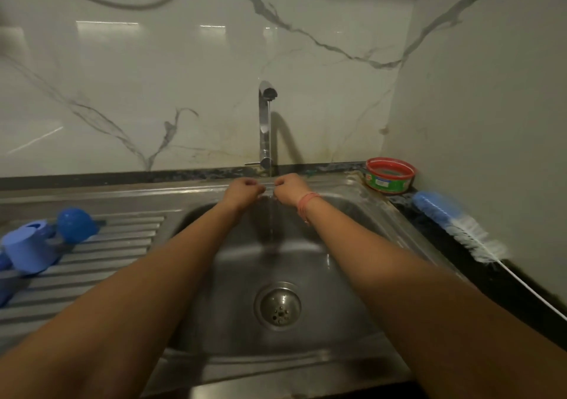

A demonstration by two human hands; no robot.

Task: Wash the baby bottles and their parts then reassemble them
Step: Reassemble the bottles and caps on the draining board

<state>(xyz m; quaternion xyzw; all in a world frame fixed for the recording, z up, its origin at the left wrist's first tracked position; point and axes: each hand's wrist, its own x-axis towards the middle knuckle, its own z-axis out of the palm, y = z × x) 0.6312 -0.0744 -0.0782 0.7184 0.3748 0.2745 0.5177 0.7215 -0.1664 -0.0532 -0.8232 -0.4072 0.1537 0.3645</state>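
Observation:
Both of my arms reach over the steel sink (pixel 346 279) to the running tap (pixel 264 122). My left hand (pixel 245 191) and my right hand (pixel 290 191) are side by side with fingers curled. They pinch a thin clear part (pixel 270 190) between them, right under the water stream (pixel 271 224). The part is too small and see-through to identify. On the ribbed drainboard at the left lie a round blue cap (pixel 76 225) and a light blue bottle piece (pixel 29 251), partly cut off by the frame edge.
A blue-and-white bottle brush (pixel 454 220) lies on the dark counter to the right of the sink. A red-rimmed green tub (pixel 389 174) stands in the back right corner. The drain strainer (pixel 277 306) sits in the basin floor. Marble walls close the back and right.

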